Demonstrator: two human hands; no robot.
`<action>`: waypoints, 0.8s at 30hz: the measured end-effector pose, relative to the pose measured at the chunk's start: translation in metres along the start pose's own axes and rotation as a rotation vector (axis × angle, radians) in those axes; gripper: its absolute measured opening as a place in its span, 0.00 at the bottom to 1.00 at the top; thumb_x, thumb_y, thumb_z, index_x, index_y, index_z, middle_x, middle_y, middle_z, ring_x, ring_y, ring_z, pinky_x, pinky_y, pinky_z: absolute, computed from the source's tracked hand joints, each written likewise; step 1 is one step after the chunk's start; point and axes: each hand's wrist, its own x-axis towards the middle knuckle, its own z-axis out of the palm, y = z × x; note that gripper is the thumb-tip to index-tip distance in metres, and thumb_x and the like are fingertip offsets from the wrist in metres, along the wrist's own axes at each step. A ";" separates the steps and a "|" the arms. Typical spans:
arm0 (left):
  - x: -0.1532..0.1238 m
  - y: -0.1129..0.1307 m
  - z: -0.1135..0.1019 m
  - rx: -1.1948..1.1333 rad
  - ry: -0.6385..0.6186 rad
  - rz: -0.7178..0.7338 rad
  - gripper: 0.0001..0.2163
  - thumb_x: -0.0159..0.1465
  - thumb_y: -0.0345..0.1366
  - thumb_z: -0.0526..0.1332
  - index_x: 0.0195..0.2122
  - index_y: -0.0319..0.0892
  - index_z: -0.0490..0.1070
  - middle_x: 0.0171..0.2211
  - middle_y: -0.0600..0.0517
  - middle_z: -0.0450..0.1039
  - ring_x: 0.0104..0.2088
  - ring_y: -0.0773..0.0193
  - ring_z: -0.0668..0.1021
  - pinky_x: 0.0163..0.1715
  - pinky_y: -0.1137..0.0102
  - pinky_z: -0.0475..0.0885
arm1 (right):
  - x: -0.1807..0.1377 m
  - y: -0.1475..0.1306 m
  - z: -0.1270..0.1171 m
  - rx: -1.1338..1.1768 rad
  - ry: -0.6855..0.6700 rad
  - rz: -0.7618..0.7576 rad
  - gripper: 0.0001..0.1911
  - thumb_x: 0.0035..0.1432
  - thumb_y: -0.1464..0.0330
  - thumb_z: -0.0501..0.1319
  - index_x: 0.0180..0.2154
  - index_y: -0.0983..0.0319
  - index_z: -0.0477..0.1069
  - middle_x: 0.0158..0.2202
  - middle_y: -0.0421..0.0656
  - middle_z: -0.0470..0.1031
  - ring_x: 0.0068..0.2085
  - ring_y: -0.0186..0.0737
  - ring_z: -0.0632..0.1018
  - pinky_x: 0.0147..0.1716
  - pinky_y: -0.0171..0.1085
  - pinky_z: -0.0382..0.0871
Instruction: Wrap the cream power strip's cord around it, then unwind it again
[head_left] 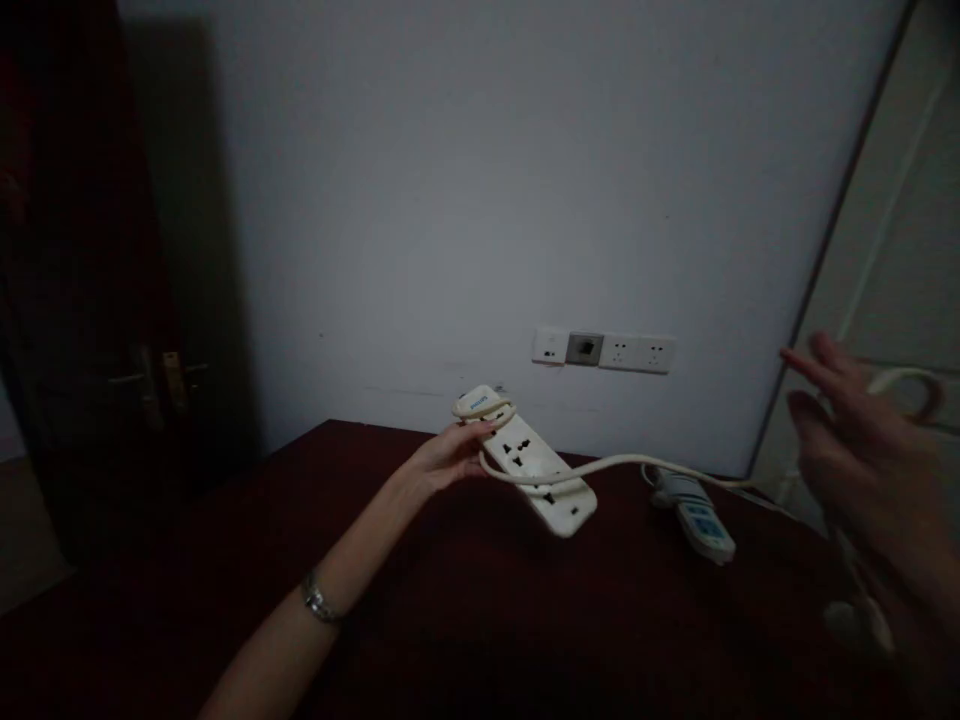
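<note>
Left grip (450, 455), the person's own hand, was found clasped on the near side of a white power strip (534, 455), thumb against its socket face. The strip was tilted, seemingly raised above the dark red surface (465, 620), with its cord (616, 461) looped round the upper end and crossing the lower sockets. From there the cord ran rightward toward the right grip (862, 460), which was blurred with fingers extended; whether it grasped the cord could not be told. A pale device (703, 528) with a blue panel lay on the surface close to the cord's run. Wall sockets (615, 352) were noted beyond. Risks, as judged: a hard pull on the cord could twist the strip from its one-sided hold; slack loops could slide off the end; a sagging cord could snag the pale device.
</note>
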 end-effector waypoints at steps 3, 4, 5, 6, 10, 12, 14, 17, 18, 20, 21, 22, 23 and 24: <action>0.002 -0.001 0.004 -0.083 -0.009 -0.026 0.11 0.52 0.28 0.63 0.37 0.33 0.73 0.29 0.45 0.75 0.23 0.66 0.76 0.20 0.75 0.74 | -0.001 -0.026 0.010 0.054 -0.205 -0.222 0.25 0.60 0.73 0.53 0.58 0.54 0.61 0.60 0.44 0.61 0.61 0.43 0.61 0.61 0.48 0.53; 0.002 -0.001 0.004 -0.087 -0.013 -0.034 0.12 0.53 0.29 0.63 0.39 0.32 0.73 0.27 0.45 0.75 0.21 0.67 0.75 0.17 0.77 0.72 | -0.003 -0.033 0.012 0.063 -0.261 -0.277 0.26 0.61 0.74 0.52 0.60 0.54 0.58 0.60 0.45 0.61 0.61 0.43 0.61 0.61 0.49 0.52; 0.002 -0.001 0.004 -0.087 -0.017 -0.038 0.13 0.53 0.29 0.63 0.41 0.32 0.72 0.27 0.45 0.75 0.19 0.68 0.75 0.15 0.78 0.71 | -0.004 -0.039 0.015 0.059 -0.306 -0.321 0.27 0.61 0.74 0.52 0.60 0.54 0.56 0.61 0.45 0.60 0.61 0.43 0.60 0.60 0.51 0.52; 0.002 -0.001 0.005 -0.088 -0.019 -0.040 0.15 0.53 0.30 0.63 0.43 0.32 0.72 0.27 0.45 0.75 0.18 0.69 0.74 0.14 0.78 0.70 | -0.006 -0.044 0.017 0.049 -0.337 -0.369 0.27 0.61 0.75 0.51 0.61 0.54 0.55 0.61 0.46 0.59 0.62 0.44 0.59 0.60 0.53 0.51; 0.001 -0.003 0.005 -0.139 -0.026 -0.058 0.18 0.55 0.32 0.63 0.47 0.32 0.70 0.30 0.43 0.76 0.19 0.67 0.76 0.15 0.77 0.72 | -0.012 -0.060 0.028 -0.028 -0.408 -0.549 0.25 0.61 0.71 0.53 0.59 0.55 0.57 0.58 0.46 0.63 0.62 0.47 0.58 0.59 0.60 0.48; 0.002 -0.004 0.004 -0.188 -0.030 -0.055 0.18 0.55 0.32 0.63 0.47 0.32 0.69 0.31 0.43 0.77 0.20 0.67 0.76 0.16 0.78 0.72 | -0.016 -0.069 0.030 -0.043 -0.451 -0.607 0.24 0.60 0.68 0.57 0.58 0.56 0.60 0.56 0.45 0.67 0.62 0.48 0.58 0.59 0.61 0.46; 0.004 -0.006 0.002 -0.217 -0.026 -0.053 0.19 0.55 0.33 0.64 0.47 0.32 0.69 0.33 0.42 0.77 0.21 0.66 0.77 0.16 0.79 0.72 | -0.020 -0.079 0.031 -0.016 -0.477 -0.646 0.24 0.58 0.67 0.60 0.56 0.58 0.62 0.53 0.45 0.70 0.62 0.48 0.59 0.60 0.61 0.46; 0.008 -0.010 -0.002 -0.230 0.003 -0.053 0.18 0.55 0.33 0.64 0.46 0.31 0.70 0.33 0.42 0.77 0.23 0.65 0.78 0.16 0.78 0.73 | -0.024 -0.094 0.031 0.061 -0.491 -0.669 0.22 0.57 0.69 0.60 0.54 0.59 0.65 0.51 0.45 0.72 0.61 0.48 0.61 0.59 0.60 0.50; 0.010 -0.012 -0.003 -0.238 0.011 -0.044 0.18 0.55 0.34 0.64 0.46 0.32 0.70 0.33 0.42 0.77 0.23 0.65 0.78 0.17 0.78 0.73 | -0.025 -0.099 0.030 0.079 -0.491 -0.666 0.21 0.57 0.69 0.60 0.53 0.60 0.65 0.51 0.45 0.72 0.61 0.47 0.61 0.59 0.59 0.52; 0.013 -0.014 -0.004 -0.255 0.029 -0.020 0.17 0.55 0.34 0.64 0.45 0.33 0.71 0.34 0.42 0.76 0.24 0.66 0.78 0.18 0.78 0.74 | -0.026 -0.107 0.028 0.096 -0.495 -0.666 0.21 0.56 0.67 0.61 0.52 0.61 0.66 0.51 0.47 0.72 0.61 0.48 0.61 0.59 0.59 0.53; 0.014 -0.015 -0.004 -0.259 0.047 -0.009 0.16 0.55 0.35 0.64 0.44 0.33 0.71 0.35 0.43 0.76 0.24 0.66 0.78 0.19 0.78 0.74 | -0.026 -0.110 0.027 0.093 -0.498 -0.668 0.21 0.55 0.64 0.62 0.51 0.61 0.67 0.51 0.47 0.72 0.61 0.49 0.61 0.59 0.59 0.52; 0.015 -0.016 -0.004 -0.260 0.076 0.001 0.16 0.55 0.35 0.64 0.44 0.33 0.72 0.35 0.43 0.76 0.25 0.66 0.78 0.20 0.78 0.74 | -0.027 -0.112 0.027 0.081 -0.502 -0.669 0.22 0.53 0.62 0.63 0.50 0.61 0.68 0.52 0.48 0.72 0.61 0.51 0.61 0.59 0.60 0.52; 0.015 -0.016 -0.003 -0.259 0.111 0.011 0.16 0.55 0.35 0.65 0.43 0.34 0.72 0.34 0.43 0.76 0.25 0.66 0.78 0.20 0.78 0.74 | -0.027 -0.114 0.027 0.061 -0.506 -0.670 0.21 0.52 0.61 0.64 0.48 0.61 0.70 0.52 0.48 0.71 0.60 0.51 0.61 0.58 0.60 0.52; 0.015 -0.016 -0.003 -0.256 0.146 0.019 0.16 0.54 0.36 0.65 0.42 0.34 0.72 0.33 0.43 0.76 0.25 0.66 0.78 0.20 0.77 0.74 | -0.027 -0.115 0.028 0.035 -0.510 -0.670 0.18 0.53 0.62 0.64 0.46 0.60 0.71 0.52 0.48 0.71 0.60 0.51 0.61 0.58 0.60 0.52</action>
